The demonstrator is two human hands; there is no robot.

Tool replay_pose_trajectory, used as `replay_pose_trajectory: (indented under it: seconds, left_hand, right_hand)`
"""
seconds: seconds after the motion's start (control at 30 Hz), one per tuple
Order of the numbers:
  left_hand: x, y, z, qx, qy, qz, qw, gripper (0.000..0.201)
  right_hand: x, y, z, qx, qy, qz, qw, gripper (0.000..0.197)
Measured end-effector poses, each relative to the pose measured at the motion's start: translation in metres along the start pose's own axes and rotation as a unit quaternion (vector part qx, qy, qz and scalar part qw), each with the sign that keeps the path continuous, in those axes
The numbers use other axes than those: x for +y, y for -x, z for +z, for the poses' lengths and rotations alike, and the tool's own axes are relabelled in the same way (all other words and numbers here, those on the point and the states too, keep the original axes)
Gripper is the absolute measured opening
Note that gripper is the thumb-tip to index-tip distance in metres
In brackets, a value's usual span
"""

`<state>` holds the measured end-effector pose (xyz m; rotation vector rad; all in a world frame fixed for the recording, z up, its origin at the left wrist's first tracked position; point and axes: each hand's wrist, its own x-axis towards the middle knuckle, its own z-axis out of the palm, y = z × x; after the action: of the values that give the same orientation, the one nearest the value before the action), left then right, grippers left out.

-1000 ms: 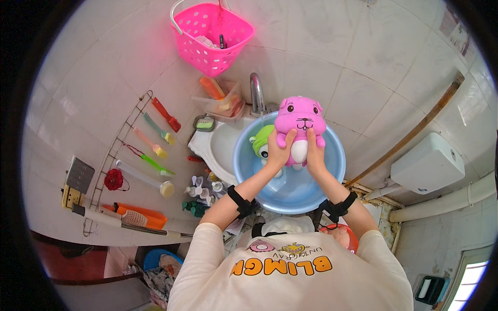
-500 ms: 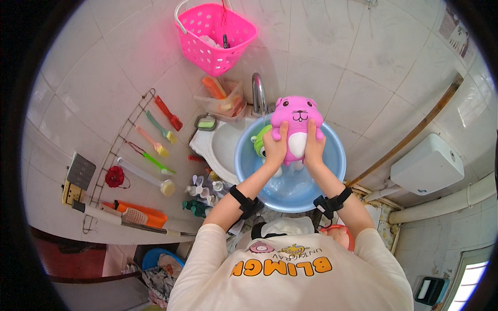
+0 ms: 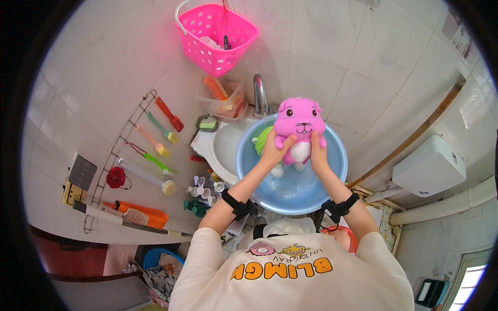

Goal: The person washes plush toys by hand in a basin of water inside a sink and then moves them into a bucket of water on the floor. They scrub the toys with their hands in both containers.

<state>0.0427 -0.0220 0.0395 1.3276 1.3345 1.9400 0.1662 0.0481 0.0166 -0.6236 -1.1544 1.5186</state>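
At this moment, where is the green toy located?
In the head view, the green toy is inside the basin, on its left side, partly behind the left hand, near the faucet.

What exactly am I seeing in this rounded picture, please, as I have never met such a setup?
There is no machine here, only a person's bare left hand and right hand. A wide fisheye camera on the person's head looks down on them, so straight edges bend toward the rim. Both hands hold a pink stuffed toy above a blue basin, some fingers showing on its front. A green toy sits in the basin, partly hidden by the left hand. The basin hides part of a white sink; a metal tap stands behind.
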Motion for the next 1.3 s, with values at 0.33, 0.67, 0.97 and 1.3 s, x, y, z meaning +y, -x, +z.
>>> replay_pose_trajectory:
  seconds: [0.33, 0.67, 0.97, 1.3]
  left_hand:
    - [-0.009, -0.012, -0.022, -0.099, 0.057, 0.041, 0.993, 0.066]
    - [-0.007, -0.013, -0.029, -0.144, 0.029, 0.050, 0.988, 0.083]
    - [0.015, -0.020, -0.023, -0.149, 0.200, -0.145, 0.958, 0.079]
    - [0.035, -0.022, -0.015, -0.180, 0.030, -0.034, 0.983, 0.071]
  right_hand:
    - [-0.009, -0.004, -0.027, -0.226, -0.043, 0.054, 0.972, 0.087]
    - [-0.058, -0.006, 0.004, -0.139, -0.066, 0.192, 0.969, 0.084]
    - [-0.042, -0.002, 0.003, -0.142, 0.012, 0.029, 0.989, 0.066]
    - [-0.073, -0.003, 0.002, -0.205, 0.073, -0.062, 0.974, 0.062]
